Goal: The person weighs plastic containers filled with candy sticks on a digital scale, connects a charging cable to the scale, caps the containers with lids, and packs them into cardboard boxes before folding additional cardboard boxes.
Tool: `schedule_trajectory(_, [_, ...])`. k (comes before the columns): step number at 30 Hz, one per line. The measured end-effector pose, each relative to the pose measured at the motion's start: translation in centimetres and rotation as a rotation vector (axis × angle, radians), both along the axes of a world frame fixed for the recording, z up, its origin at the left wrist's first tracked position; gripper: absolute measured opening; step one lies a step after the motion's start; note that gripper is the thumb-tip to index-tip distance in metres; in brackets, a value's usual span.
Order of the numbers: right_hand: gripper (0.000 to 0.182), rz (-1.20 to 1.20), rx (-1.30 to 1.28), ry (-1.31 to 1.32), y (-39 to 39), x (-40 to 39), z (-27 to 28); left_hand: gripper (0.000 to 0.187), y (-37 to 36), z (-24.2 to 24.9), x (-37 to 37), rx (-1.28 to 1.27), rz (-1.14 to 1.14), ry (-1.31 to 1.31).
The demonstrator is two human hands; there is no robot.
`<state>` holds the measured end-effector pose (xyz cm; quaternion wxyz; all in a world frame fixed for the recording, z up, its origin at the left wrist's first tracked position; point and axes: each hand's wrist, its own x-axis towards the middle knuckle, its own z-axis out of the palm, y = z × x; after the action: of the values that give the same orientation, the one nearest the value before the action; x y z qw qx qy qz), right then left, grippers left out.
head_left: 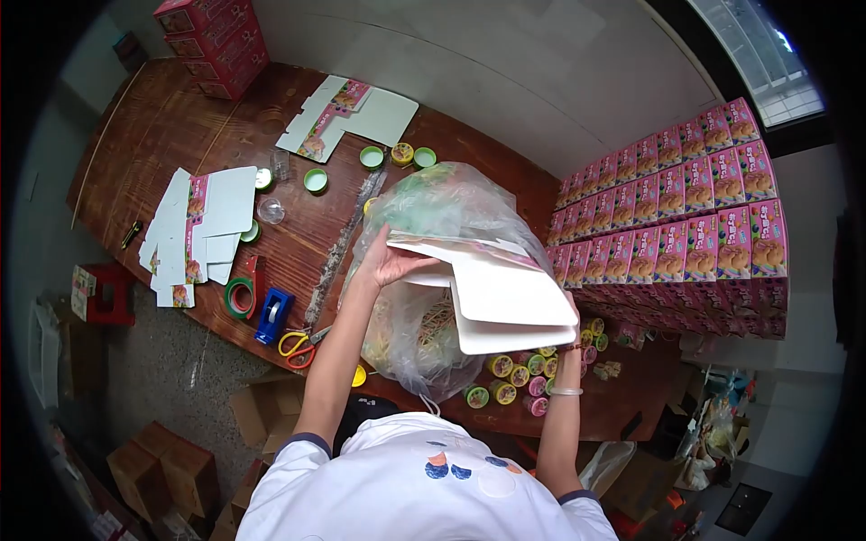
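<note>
Several flat cardboard box blanks (514,298), white with pink printed strips, are held up in front of my body. My left hand (394,262) is closed on their left end, with the thumb lying along the edge. At their right end is my right hand (572,326), gripping the edge and mostly hidden by the card. Beneath and behind the blanks lies a large clear plastic bag (442,194), its contents partly visible as thin pale strands. Small round tubs with coloured lids (502,365) stand by my right forearm.
Pink printed boxes (672,243) are stacked high on the right, with more pink boxes (216,45) at the far left. Other blanks (203,225) lie on the wooden table (135,135). Scissors (298,347), a blue tape dispenser (273,316) and green-rimmed lids (316,180) are nearby.
</note>
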<state>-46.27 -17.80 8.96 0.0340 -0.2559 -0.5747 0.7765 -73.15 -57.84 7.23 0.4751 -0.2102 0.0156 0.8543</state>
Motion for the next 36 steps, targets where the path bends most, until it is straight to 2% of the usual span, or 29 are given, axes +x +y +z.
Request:
schedule_trajectory(2, [0.042,-0.081,0.4,-0.114,0.0,-1.2,-0.2,0.088,0.7,1.0,-0.2,-0.018,-0.07,0.085])
schedule_trajectory(3, [0.043,-0.108,0.284,0.013,0.3,-2.2,-0.2,0.092,0.9,1.5,-0.2,0.016,-0.086,0.145])
schedule_trajectory(4, [0.044,-0.04,0.228,0.06,-0.6,-3.6,2.4,0.096,1.0,1.6,-0.2,0.049,-0.106,0.204])
schedule_trajectory(5, [0.042,-0.083,0.272,0.08,-2.0,-5.6,4.6,0.1,1.3,1.6,-0.3,0.083,-0.127,0.264])
schedule_trajectory(6, [0.042,-0.093,0.23,0.189,-1.5,-6.9,4.1,0.102,1.7,1.7,-0.1,0.098,-0.143,0.251])
schedule_trajectory(7, [0.036,-0.101,0.301,0.123,-2.3,-7.4,5.4,0.101,2.2,1.2,0.0,0.024,-0.151,0.321])
schedule_trajectory(9, [0.037,-0.084,0.392,0.104,-2.2,-8.1,5.7,0.1,3.0,0.4,0.2,-0.128,-0.165,0.461])
schedule_trajectory(11, [0.038,0.009,0.445,0.195,-2.4,-8.6,6.9,0.097,3.4,0.6,0.2,-0.154,-0.182,0.384])
schedule_trajectory(13, [0.026,-0.16,0.738,0.008,-1.7,-8.8,5.3,0.097,4.0,0.1,-0.4,-0.174,-0.211,0.298])
schedule_trajectory(14, [0.023,-0.211,0.681,-0.031,-0.8,-8.6,4.2,0.08,4.3,1.0,-0.4,-0.286,-0.224,0.285])
schedule_trajectory(15, [0.019,-0.261,0.623,-0.069,0.0,-8.3,3.0,0.073,4.4,1.1,-0.7,-0.303,-0.22,0.301])
schedule_trajectory(16, [0.018,-0.245,0.604,0.018,0.0,-7.9,2.4,0.066,4.7,0.2,-1.1,-0.321,-0.217,0.316])
schedule_trajectory(18, [0.021,-0.112,0.803,0.009,-2.1,-7.4,5.1,0.053,4.9,-0.6,-1.5,-0.303,-0.196,0.312])
schedule_trajectory(19, [0.028,-0.207,0.593,0.008,-2.6,-7.8,4.4,0.047,4.8,-0.8,-1.7,-0.267,-0.178,0.294])
schedule_trajectory(20, [0.034,-0.207,0.483,-0.093,-4.8,-8.3,6.6,0.041,4.8,-0.9,-1.8,-0.232,-0.16,0.276])
schedule_trajectory(21, [0.04,-0.096,0.312,-0.051,-6.1,-8.2,8.4,0.033,5.0,0.0,-1.4,-0.284,-0.133,0.271])
schedule_trajectory(23, [0.047,0.005,0.124,-0.021,-5.7,-8.4,6.6,0.032,4.8,0.6,-1.2,-0.295,-0.174,0.285])
schedule_trajectory(24, [0.052,0.14,0.081,0.011,-5.2,-8.4,6.2,0.031,4.7,0.7,-1.0,-0.302,-0.193,0.291])
schedule_trajectory(28, [0.051,0.454,0.43,-0.178,-4.9,-10.3,6.0,0.025,5.0,-0.6,-0.7,-0.644,-0.315,0.576])
schedule_trajectory(30, [0.052,0.7,0.634,-0.204,-5.5,-12.3,5.7,0.025,4.7,0.2,-0.5,-0.721,-0.383,0.694])
schedule_trajectory(31, [0.051,0.782,0.753,-0.117,-4.8,-12.8,2.7,0.026,4.8,-0.1,-0.6,-0.766,-0.431,0.777])
schedule_trajectory(32, [0.049,0.929,0.957,-0.224,-5.4,-13.6,2.4,0.028,5.0,-1.2,-0.7,-0.81,-0.48,0.86])
schedule_trajectory(33, [0.049,0.958,1.002,-0.244,-6.0,-14.2,2.2,0.05,5.1,-2.2,-0.8,-0.841,-0.529,0.948])
schedule_trajectory(36, [0.049,1.045,1.139,-0.301,-9.8,-16.4,4.6,0.051,5.0,-0.7,-0.8,-0.979,-0.586,1.161])
